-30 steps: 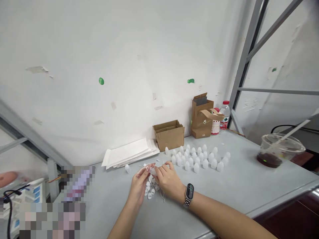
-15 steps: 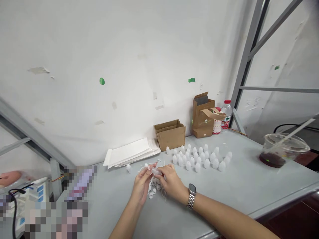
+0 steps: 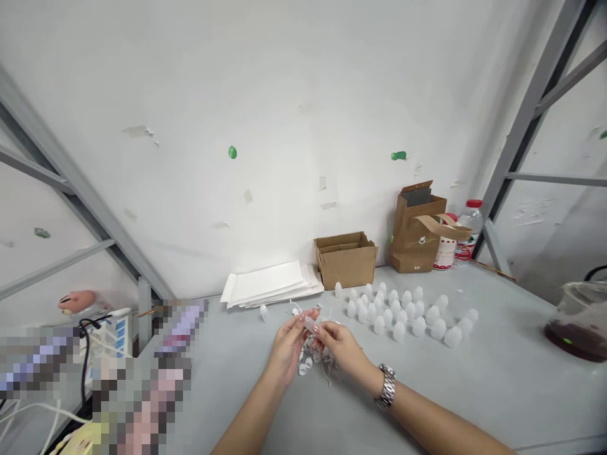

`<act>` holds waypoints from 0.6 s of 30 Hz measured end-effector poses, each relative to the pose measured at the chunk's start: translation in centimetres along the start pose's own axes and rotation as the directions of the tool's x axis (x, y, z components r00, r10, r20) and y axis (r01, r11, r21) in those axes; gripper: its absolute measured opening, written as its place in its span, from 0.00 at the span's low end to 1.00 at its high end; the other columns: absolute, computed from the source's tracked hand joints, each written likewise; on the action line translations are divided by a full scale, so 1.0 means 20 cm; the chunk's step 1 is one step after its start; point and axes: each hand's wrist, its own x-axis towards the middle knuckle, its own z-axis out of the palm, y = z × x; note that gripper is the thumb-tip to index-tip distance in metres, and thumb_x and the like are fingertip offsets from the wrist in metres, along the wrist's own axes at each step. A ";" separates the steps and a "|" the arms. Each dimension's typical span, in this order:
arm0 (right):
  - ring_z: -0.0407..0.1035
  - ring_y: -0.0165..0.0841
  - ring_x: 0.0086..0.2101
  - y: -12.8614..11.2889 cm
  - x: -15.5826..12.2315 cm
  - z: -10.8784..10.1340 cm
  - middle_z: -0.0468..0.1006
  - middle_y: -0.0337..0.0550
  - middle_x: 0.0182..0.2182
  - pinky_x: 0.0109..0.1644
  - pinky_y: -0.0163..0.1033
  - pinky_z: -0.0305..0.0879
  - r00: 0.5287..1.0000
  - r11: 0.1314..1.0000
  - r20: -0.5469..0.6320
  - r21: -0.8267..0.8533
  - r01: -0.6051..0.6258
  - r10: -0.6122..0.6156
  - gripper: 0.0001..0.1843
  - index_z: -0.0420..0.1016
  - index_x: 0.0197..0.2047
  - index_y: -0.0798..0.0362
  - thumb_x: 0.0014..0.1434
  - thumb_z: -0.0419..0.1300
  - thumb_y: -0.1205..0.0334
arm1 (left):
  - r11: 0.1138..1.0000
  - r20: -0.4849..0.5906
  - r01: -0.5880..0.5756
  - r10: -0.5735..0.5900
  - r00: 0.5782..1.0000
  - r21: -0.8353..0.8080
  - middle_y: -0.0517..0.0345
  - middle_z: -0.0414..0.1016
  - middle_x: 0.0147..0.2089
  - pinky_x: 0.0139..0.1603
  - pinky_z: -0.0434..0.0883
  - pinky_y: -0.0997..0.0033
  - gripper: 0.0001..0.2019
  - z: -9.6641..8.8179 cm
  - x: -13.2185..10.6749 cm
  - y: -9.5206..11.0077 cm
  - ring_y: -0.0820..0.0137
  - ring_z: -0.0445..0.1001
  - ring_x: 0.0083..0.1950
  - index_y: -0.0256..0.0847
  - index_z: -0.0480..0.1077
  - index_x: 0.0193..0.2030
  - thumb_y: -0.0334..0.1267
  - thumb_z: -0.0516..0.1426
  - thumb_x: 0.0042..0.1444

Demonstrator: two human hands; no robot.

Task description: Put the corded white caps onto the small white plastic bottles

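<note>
My left hand [image 3: 290,341] and my right hand [image 3: 342,346] meet over the grey table, both closed on a small translucent white plastic tube [image 3: 311,325]. Its ends are partly hidden by my fingertips. Under and between my hands lies a pile of small white caps [image 3: 303,368], some with thin white cords [image 3: 327,376]. To the right stand several frosted white rounded pieces [image 3: 398,332] in loose rows. One similar white piece [image 3: 264,313] stands alone to the left of my hands.
White flat envelopes [image 3: 265,285] lie against the wall beside an open cardboard box [image 3: 348,265]. A brown paper bag [image 3: 412,237] and a red-capped bottle [image 3: 470,221] stand at back right. A plastic cup of dark drink [image 3: 578,328] sits far right; a power strip [image 3: 111,335] is at left.
The view has turned left, so the table and its things sit further right. My hands stay together on the tube, and my right hand's fingers have shifted slightly on it.
</note>
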 end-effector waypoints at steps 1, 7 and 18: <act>0.64 0.28 0.20 0.00 0.00 0.00 0.71 0.38 0.19 0.27 0.33 0.60 1.000 1.000 -0.012 -0.005 0.005 -0.005 0.21 0.69 0.26 0.56 0.52 0.52 0.44 | 1.000 0.012 -0.004 0.004 1.000 0.009 0.47 0.74 0.45 0.48 0.64 0.69 0.10 0.00 0.00 0.00 0.63 0.69 0.50 0.35 0.74 0.37 0.37 0.59 0.48; 0.64 0.28 0.22 0.00 -0.01 0.00 0.71 0.39 0.20 0.28 0.34 0.61 0.999 0.998 -0.020 -0.044 0.047 -0.048 0.21 0.69 0.26 0.57 0.53 0.52 0.45 | 0.998 0.085 0.042 -0.039 0.996 -0.043 0.48 0.71 0.50 0.51 0.63 0.68 0.11 -0.01 -0.01 0.00 0.62 0.65 0.54 0.36 0.73 0.38 0.36 0.59 0.47; 0.65 0.34 0.35 -0.01 -0.06 0.02 0.74 0.43 0.33 0.41 0.38 0.60 0.959 0.948 -0.169 -0.264 0.178 -0.227 0.12 0.70 0.38 0.53 0.56 0.53 0.54 | 0.998 0.080 0.022 -0.017 0.997 -0.056 0.47 0.74 0.46 0.56 0.59 0.67 0.14 0.01 -0.02 0.02 0.64 0.67 0.52 0.34 0.73 0.39 0.39 0.60 0.47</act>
